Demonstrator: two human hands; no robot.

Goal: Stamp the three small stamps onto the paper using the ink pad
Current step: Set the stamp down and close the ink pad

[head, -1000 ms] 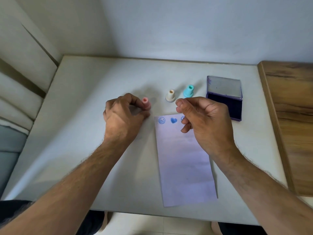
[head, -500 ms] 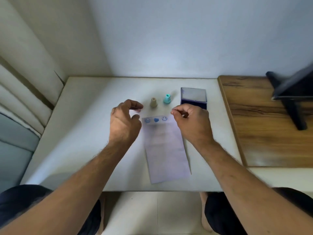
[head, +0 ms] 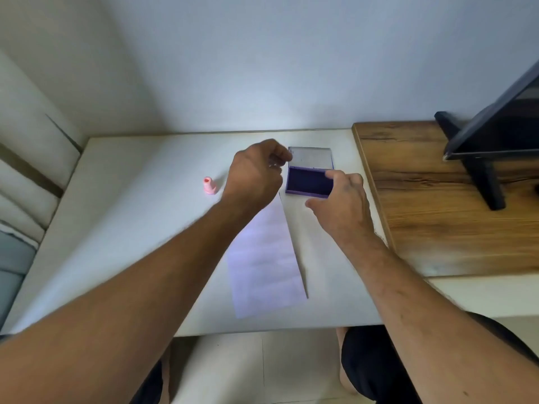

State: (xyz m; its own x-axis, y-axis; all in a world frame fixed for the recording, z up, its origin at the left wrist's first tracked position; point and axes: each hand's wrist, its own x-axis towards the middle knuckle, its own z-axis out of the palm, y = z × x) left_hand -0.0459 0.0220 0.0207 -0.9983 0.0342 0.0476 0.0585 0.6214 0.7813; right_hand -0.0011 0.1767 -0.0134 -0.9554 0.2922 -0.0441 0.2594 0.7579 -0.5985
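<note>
A pink stamp (head: 209, 186) is standing upright on the white surface (head: 131, 217), well to the left of everything else, its long axis pointing up and its narrow end on top. Just right of it, the left hand (head: 254, 176) is hovering with its fingers curled inward toward the thumb; whether anything is pinched inside that curl cannot be told, since the fingertips are blurred and facing away. The hand is hiding the far end of the paper (head: 267, 258), a long pale sheet that is lying flat with its long axis running away from the person and tilting slightly leftward at the far end. Further right, the ink pad (head: 309, 183) is sitting open on the surface just beyond the paper's far right corner: its dark purple ink bed is lying in the near tray, and its clear lid (head: 310, 157) is folded back flat behind it. The right hand (head: 342, 205) is spread loosely at the pad's near right corner, its fingers touching or nearly touching the tray's edge, thumb apart below. A wooden tabletop (head: 437, 205) is adjoining the surface on the right, carrying a dark stand (head: 481, 158)
</note>
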